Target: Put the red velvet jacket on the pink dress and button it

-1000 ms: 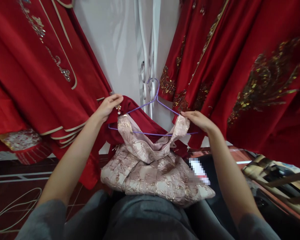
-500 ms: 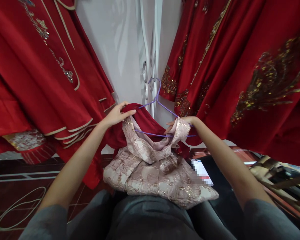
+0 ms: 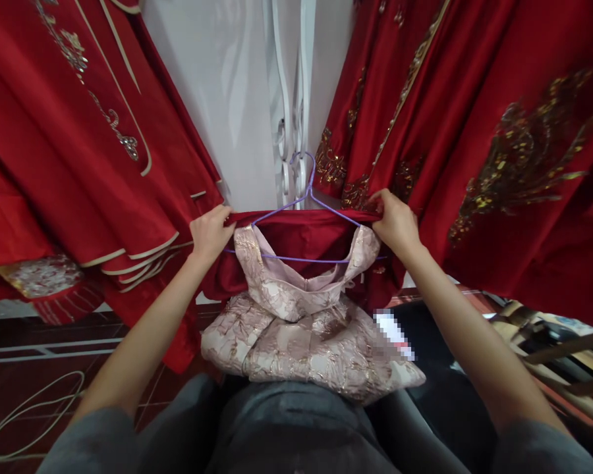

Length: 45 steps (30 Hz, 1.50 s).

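A purple wire hanger (image 3: 304, 197) carries a pale pink brocade dress (image 3: 296, 329) whose skirt lies bunched on my lap. A dark red garment (image 3: 301, 236) is stretched across the hanger behind the pink straps. My left hand (image 3: 210, 232) is closed on the red garment's left end by the hanger's left tip. My right hand (image 3: 395, 222) is closed on its right end at the hanger's right shoulder. Both hands hold the red cloth taut and level.
Red embroidered robes hang at the left (image 3: 79, 145) and right (image 3: 474, 131). A white door with handles (image 3: 291, 99) stands between them. A white cable (image 3: 29, 408) lies on the dark floor at the lower left. Cluttered items (image 3: 548, 342) sit at the lower right.
Both hands rose and moved apart, pulling the red garment out flat across the hanger. My right hand left the pink strap and took the red cloth's right end.
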{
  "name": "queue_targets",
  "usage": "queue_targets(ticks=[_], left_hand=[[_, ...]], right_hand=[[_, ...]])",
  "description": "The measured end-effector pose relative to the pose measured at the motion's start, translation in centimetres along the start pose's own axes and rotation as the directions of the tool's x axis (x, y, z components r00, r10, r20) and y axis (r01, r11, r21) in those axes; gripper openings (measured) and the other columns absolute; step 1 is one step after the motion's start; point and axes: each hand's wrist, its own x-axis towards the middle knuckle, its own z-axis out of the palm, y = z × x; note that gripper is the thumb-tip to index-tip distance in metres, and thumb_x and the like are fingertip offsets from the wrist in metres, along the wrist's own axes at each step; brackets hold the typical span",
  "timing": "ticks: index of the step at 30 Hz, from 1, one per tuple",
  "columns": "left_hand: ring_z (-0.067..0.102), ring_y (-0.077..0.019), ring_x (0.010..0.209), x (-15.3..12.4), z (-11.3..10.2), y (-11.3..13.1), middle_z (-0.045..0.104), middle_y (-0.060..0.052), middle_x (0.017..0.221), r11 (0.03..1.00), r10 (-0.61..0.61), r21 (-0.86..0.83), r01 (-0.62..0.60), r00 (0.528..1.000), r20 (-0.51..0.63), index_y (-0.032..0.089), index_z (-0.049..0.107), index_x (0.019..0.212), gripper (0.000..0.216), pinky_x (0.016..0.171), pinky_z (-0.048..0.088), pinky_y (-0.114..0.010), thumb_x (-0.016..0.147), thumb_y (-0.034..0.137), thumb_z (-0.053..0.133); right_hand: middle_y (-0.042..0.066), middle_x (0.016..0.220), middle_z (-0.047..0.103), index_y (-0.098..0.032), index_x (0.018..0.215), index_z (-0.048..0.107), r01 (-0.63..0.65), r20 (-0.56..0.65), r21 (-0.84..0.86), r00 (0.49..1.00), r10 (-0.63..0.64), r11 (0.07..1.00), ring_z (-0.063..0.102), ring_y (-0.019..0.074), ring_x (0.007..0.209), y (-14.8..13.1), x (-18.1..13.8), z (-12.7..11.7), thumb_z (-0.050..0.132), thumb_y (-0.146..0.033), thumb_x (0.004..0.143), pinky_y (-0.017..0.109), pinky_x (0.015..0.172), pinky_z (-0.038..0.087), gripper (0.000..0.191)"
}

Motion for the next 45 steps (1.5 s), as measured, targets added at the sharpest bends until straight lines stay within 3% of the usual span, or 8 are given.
queue_targets(ticks=[5,10,13,21,27,32,38,45], left_hand=[[0.062,-0.025,0.093,-2.1,0.5,-1.4,0.069,-0.01,0.102,0.996,0.047,0.07,-0.047,0.999,-0.009,0.022,0.069,0.104,0.031,0.072,0.037,-0.032,0.082,0.017,0.048],[0.063,-0.0252,0.088,-4.5,0.4,-1.2,0.067,-0.011,0.109,0.997,0.004,0.073,-0.001,0.999,-0.039,0.021,0.068,0.104,0.029,0.072,0.037,-0.032,0.081,0.034,0.057],[0.062,-0.0226,0.078,-5.7,0.6,0.7,0.069,-0.009,0.091,0.999,-0.033,0.012,0.033,0.999,0.004,0.02,0.067,0.099,0.03,0.067,0.036,-0.029,0.084,0.044,0.056],[0.045,-0.0112,0.052,-4.8,1.7,9.0,0.05,0.004,0.06,0.871,-0.336,-0.391,0.296,0.941,-0.034,0.019,0.056,0.088,0.029,0.053,0.03,-0.022,0.089,0.047,0.051],[0.053,-0.0102,0.059,-6.5,4.0,15.8,0.056,0.002,0.067,0.681,-0.264,-0.686,0.257,0.96,0.098,0.019,0.053,0.088,0.022,0.06,0.04,-0.019,0.094,0.038,0.044],[0.062,-0.0144,0.08,-8.8,5.0,15.1,0.064,-0.003,0.088,0.673,-0.243,-0.692,0.26,0.962,0.124,0.019,0.055,0.104,0.021,0.077,0.047,-0.024,0.085,0.028,0.059],[0.063,-0.0179,0.097,-10.0,4.4,14.4,0.066,-0.008,0.104,0.725,-0.28,-0.654,0.217,0.96,0.008,0.019,0.062,0.108,0.023,0.091,0.048,-0.032,0.085,0.024,0.06],[0.068,-0.0144,0.086,-10.4,4.6,14.9,0.068,-0.004,0.088,0.445,-0.391,-0.844,0.299,0.913,0.117,0.017,0.059,0.092,0.018,0.08,0.054,-0.026,0.075,0.016,0.066]], right_hand=[[0.007,0.083,0.057,-0.023,0.086,0.057,-0.046,0.043,-0.234,0.997,0.058,0.971,0.05,0.021,0.065,-0.8,-2.5,-3.7,0.058,-0.009,0.063,0.034,0.061,0.037,0.027],[0.003,0.08,0.058,-0.024,0.08,0.051,-0.075,0.08,-0.22,0.992,0.095,0.973,0.049,0.0184,0.059,-0.8,-5.2,-5.5,0.063,-0.02,0.064,0.03,0.055,0.032,0.02],[0.0,0.07,0.056,-0.024,0.078,0.047,-0.088,0.193,-0.035,0.977,0.093,0.995,0.048,0.0161,0.055,-0.8,-6.5,-4.2,0.065,-0.029,0.069,0.028,0.054,0.034,0.02],[-0.005,0.061,0.04,-0.023,0.077,0.038,-0.135,0.194,0.347,0.978,0.069,0.928,0.037,0.0107,0.054,-4.7,-6.3,1.8,0.056,-0.048,0.084,0.023,0.054,0.032,0.031],[-0.006,0.064,0.043,-0.022,0.085,0.041,-0.144,0.269,0.57,0.963,-0.018,0.809,0.043,0.0094,0.054,-10.6,-8.6,5.1,0.05,-0.043,0.089,0.022,0.055,0.037,0.023],[0.002,0.092,0.056,-0.024,0.104,0.04,-0.304,0.27,0.73,0.951,0.15,0.612,0.06,0.0121,0.074,-10.4,-10.6,6.4,0.062,-0.043,0.082,0.021,0.059,0.048,0.036],[0.003,0.104,0.056,-0.025,0.109,0.046,-0.318,0.32,0.833,0.944,0.075,0.453,0.063,0.0132,0.089,-9.5,-10.8,6.4,0.069,-0.035,0.077,0.024,0.07,0.056,0.041],[0.002,0.099,0.062,-0.022,0.1,0.059,-0.375,0.381,0.837,0.922,0.067,0.398,0.064,0.0143,0.087,-9.1,-10.5,6.1,0.065,-0.039,0.08,0.026,0.068,0.06,0.027]])
